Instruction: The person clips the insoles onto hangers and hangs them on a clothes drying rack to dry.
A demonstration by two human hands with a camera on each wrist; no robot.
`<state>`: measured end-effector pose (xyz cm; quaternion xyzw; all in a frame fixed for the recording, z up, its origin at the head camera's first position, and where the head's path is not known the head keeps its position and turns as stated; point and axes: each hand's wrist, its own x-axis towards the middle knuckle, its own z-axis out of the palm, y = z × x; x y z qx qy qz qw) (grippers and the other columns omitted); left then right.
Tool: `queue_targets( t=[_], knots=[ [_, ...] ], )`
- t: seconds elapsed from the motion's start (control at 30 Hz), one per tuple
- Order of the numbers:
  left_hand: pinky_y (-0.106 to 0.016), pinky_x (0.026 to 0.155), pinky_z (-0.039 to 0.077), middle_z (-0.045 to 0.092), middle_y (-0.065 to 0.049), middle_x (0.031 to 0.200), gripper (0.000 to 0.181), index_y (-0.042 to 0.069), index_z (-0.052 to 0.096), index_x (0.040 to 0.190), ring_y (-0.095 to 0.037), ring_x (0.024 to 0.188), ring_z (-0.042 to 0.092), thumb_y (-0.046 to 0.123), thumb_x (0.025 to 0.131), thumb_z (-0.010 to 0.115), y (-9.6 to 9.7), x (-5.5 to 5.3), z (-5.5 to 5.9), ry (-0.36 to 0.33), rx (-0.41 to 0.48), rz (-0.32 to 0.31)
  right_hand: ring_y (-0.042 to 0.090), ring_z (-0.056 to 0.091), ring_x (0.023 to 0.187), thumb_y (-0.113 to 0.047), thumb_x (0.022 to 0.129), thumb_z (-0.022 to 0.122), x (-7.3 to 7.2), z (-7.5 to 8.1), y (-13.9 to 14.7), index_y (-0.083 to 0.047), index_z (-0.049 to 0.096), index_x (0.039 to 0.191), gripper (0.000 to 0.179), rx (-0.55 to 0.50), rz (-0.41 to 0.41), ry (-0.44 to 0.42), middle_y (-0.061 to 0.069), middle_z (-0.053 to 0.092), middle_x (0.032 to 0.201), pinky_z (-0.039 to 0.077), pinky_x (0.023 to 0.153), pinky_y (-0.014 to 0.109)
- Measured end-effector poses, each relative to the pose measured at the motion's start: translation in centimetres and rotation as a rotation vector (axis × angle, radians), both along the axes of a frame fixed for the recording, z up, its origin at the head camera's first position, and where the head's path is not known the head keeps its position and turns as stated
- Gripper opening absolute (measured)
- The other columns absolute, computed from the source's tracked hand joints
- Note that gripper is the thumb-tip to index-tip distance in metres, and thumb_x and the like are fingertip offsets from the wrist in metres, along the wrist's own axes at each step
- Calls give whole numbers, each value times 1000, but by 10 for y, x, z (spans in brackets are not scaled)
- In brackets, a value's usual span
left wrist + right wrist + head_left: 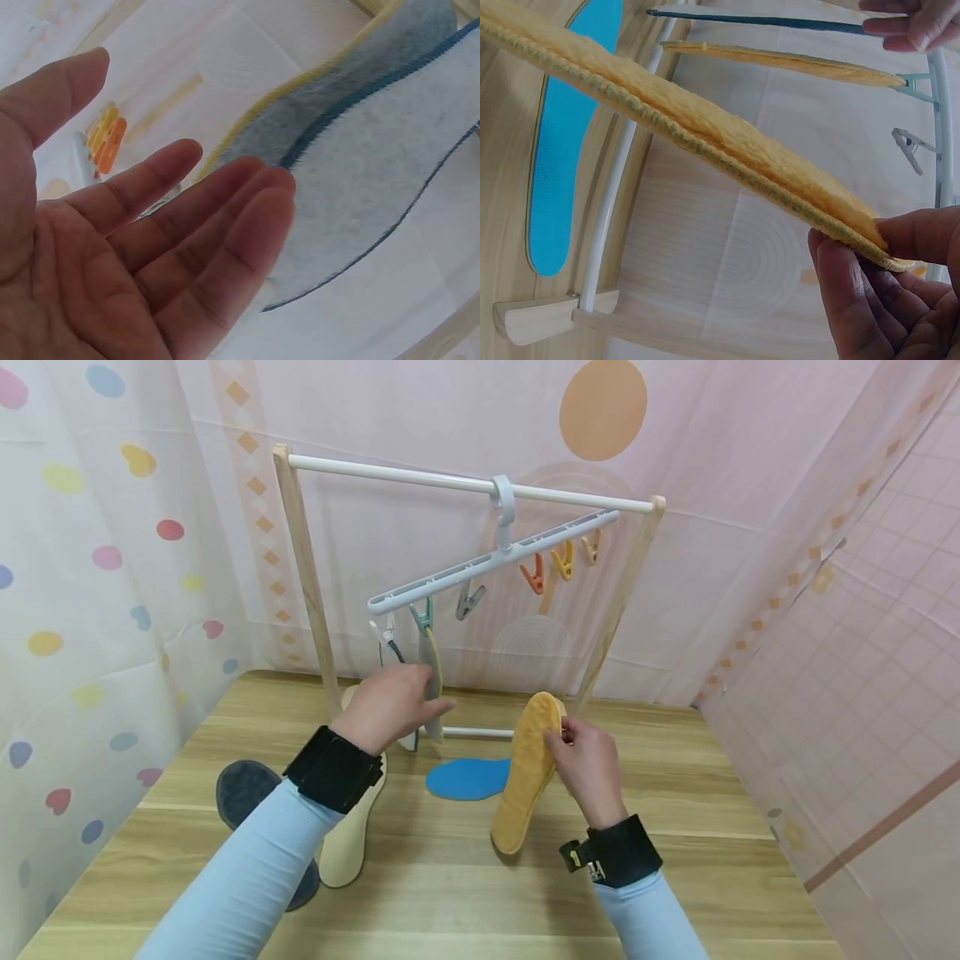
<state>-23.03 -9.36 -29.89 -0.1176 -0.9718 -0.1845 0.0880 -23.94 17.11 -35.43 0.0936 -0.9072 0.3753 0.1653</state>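
We note the right hand [592, 767] pinching the yellow plush insole [527, 768] between its fingers, below the clip hanger [450, 577]; left hand [392, 703] holds nothing, fingers relaxed. Judged step: hanging insoles; next calls for opening the hanger's grey clip [469, 602].

Passage: gap below hanger [487, 562] at frame centre, between grey clip [469, 603] and orange clip [537, 575]. Obstructions: hanging insoles [427, 653] and left hand [390, 700], left of centre; held yellow insole [527, 770], right of centre; white rail [405, 473], across the top.

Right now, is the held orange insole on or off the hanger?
Off: the right hand pinches the orange insole below the hanger, unclipped.
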Motion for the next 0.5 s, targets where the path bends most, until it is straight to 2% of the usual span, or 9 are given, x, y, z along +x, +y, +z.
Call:
queue_targets(
  t=[0.17, 0.27, 0.4, 0.5],
  knots=[
    [-31, 53, 43, 52, -3, 62, 35, 1, 64, 83, -18, 56, 52, 35, 93, 69, 9, -2, 8, 43, 26, 2, 20, 65, 68, -14, 91, 70, -4, 1, -1, 2, 73, 104, 21, 2, 19, 24, 12, 72, 84, 53, 58, 32],
    [-32, 54, 45, 55, -5, 65, 37, -1, 67, 89, -18, 57, 53, 36, 95, 68, 15, -4, 12, 73, 61, 2, 20, 66, 68, -14, 91, 70, -5, 1, -1, 1, 74, 103, 20, -1, 27, 30, 11, 72, 84, 53, 58, 32],
    [-35, 63, 51, 64, -13, 84, 44, -6, 66, 108, -22, 69, 59, 36, 97, 65, 23, -7, 19, 105, 121, 21, 19, 65, 68, -13, 91, 69, -8, 2, -1, 1, 74, 103, 19, 0, 43, 45, 10, 72, 83, 52, 57, 31],
    [-40, 74, 54, 66, -19, 103, 48, -6, 62, 120, -27, 85, 63, 36, 98, 63, 30, -11, 24, 130, 157, 55, 19, 66, 67, -13, 91, 69, -10, 4, -1, 2, 73, 104, 20, 7, 59, 60, 10, 72, 83, 52, 57, 31]
  ],
)
